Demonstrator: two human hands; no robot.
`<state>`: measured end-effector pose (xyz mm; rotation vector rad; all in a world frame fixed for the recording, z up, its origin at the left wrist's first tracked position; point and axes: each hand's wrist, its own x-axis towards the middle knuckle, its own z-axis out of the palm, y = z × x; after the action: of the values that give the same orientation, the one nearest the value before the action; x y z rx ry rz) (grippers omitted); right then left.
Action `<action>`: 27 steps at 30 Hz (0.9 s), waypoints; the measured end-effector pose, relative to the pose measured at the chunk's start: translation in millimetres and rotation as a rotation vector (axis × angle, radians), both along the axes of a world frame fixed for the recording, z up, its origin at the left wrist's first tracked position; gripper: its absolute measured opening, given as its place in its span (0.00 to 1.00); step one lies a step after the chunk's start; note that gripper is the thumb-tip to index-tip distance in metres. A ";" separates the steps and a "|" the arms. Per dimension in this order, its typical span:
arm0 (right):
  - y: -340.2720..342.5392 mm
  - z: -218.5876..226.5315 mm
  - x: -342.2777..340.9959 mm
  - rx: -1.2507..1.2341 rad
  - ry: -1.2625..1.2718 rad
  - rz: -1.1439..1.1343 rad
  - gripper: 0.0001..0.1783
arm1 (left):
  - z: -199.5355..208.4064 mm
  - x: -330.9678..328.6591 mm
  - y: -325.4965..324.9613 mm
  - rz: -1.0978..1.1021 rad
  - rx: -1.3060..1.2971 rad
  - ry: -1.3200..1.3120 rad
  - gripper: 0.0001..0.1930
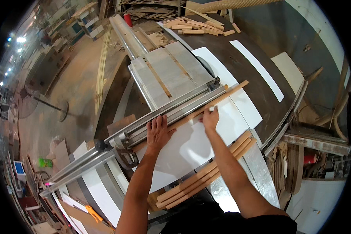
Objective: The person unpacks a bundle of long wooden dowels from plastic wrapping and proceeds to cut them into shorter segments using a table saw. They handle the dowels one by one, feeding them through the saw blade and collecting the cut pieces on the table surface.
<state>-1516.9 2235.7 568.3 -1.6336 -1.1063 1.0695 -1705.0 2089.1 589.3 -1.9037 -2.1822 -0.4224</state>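
A long wooden strip (234, 90) lies slantwise against the metal fence (191, 109) of a sliding saw table, over a white panel (183, 156). My left hand (156, 132) reaches over the fence rail with bent fingers, its thumb by the strip, and holds the two together. Farther right along the strip, my right hand (210, 117) grips its near edge with curled fingers. The undersides of both hands are hidden. Nearer to me, several more wooden strips (199, 183) lie side by side under my right forearm.
The grey sliding table (171, 72) stands beyond the fence. A curved metal handle (128, 158) sits left of my left hand. Short wood pieces (195, 27) are heaped on the dark tabletop (257, 50) at the back. An orange-handled air gun (93, 213) lies at lower left; a fan (43, 102) stands beyond.
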 end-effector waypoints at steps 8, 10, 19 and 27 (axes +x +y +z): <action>51.8 -31.1 19.4 0.030 -0.368 0.031 0.28 | -3.3 2.3 5.0 -0.006 -0.033 -0.012 0.42; 49.5 -27.2 11.1 0.013 -0.297 0.071 0.30 | -4.5 -2.1 1.4 0.007 -0.046 -0.017 0.43; 57.9 -44.2 13.1 -0.023 -0.299 0.124 0.38 | -1.7 4.3 7.8 0.051 -0.100 -0.053 0.44; 54.7 -36.6 10.3 0.012 -0.279 0.100 0.38 | -1.1 5.3 9.3 0.045 -0.075 -0.042 0.43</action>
<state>-1506.6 2290.4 531.8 -1.7712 -1.3858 0.9131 -1699.7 2098.4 588.2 -1.8950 -2.2938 -0.3809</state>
